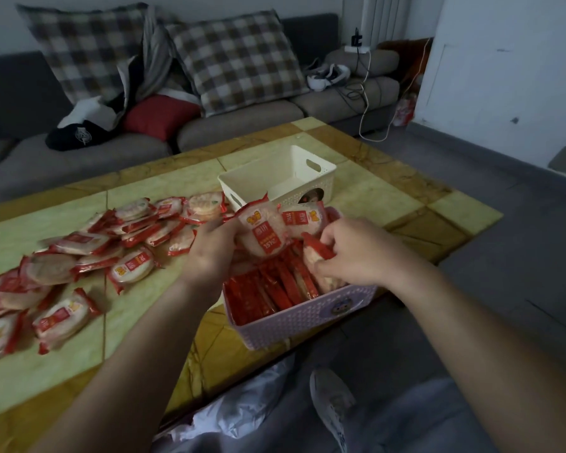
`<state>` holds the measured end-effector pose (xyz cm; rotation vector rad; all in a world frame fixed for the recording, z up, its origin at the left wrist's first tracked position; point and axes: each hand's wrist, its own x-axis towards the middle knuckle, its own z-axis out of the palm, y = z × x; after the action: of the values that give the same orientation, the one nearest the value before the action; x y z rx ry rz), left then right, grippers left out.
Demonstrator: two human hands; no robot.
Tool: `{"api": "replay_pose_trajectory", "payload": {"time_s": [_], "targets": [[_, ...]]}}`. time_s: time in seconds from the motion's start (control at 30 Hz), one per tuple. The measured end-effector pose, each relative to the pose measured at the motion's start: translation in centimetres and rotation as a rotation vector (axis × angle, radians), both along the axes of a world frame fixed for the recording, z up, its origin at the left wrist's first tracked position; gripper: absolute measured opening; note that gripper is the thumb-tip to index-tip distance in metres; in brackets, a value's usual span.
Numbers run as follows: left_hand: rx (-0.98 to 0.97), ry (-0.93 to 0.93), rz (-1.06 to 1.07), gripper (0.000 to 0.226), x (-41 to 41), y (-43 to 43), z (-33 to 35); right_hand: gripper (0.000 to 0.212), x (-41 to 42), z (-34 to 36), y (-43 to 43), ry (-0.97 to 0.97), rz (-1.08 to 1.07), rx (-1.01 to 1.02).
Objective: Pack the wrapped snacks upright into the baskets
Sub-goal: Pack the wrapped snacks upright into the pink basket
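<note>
The wrapped snacks (265,235) held just above the lilac basket (301,322) could tip flat or topple the upright row (275,289), the remaining gap being tight. The left hand (209,253) grips them, apparently two; the right hand (356,253) pinches the red edge of a packet (319,248) inside the basket

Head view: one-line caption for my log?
Left hand and right hand each grip a wrapped snack over the partly packed purple basket; white basket behind, loose snacks beside.

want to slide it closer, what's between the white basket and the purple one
In the head view, wrapped snacks held by the left hand cover the stretch from white basket to purple basket.
</note>
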<state>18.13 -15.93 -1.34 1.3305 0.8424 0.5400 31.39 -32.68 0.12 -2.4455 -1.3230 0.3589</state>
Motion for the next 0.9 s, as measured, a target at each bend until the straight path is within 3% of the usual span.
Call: {"api": "replay_pose_trajectory", "payload": {"time_s": [0.1, 0.4, 0.47, 0.53, 0.63, 0.77, 0.83, 0.9], "targets": [[-0.086, -0.032, -0.007, 0.03, 0.0, -0.1, -0.2, 0.054, 0.2, -0.4, 0.2, 0.107, 0.007, -0.043], [-0.068, -0.082, 0.026, 0.023, 0.3, -1.1, 0.2, 0.043, 0.2, -2.7, 1.3, -0.014, 0.006, -0.267], [-0.03, -0.071, 0.027, 0.02, 0.3, -1.3, 0.1, 0.04, 0.7, -1.8, 0.8, 0.013, -0.031, -0.182], [-0.008, -0.082, -0.007, 0.019, 0.3, -1.8, 0.1, 0.032, 1.6, -0.4, 0.0, 0.096, -0.112, 0.075], [0.045, -0.12, -0.088, 0.016, 1.3, -4.0, 0.5, 0.02, 2.1, 1.1, -1.1, 0.415, -0.25, 0.47], [0.216, -0.181, -0.211, 0.031, 2.0, -5.9, 0.0, 0.04, 1.4, 1.6, -0.6, 0.697, -0.319, 0.494], [0.307, -0.186, -0.32, 0.032, 2.3, -6.2, -0.7, 0.048, 1.4, 2.1, -1.0, 0.734, -0.338, 0.489], [0.36, -0.175, -0.411, 0.027, 2.5, -6.0, -1.1, 0.039, 1.6, 2.2, -1.6, 0.687, -0.334, 0.456]]}}
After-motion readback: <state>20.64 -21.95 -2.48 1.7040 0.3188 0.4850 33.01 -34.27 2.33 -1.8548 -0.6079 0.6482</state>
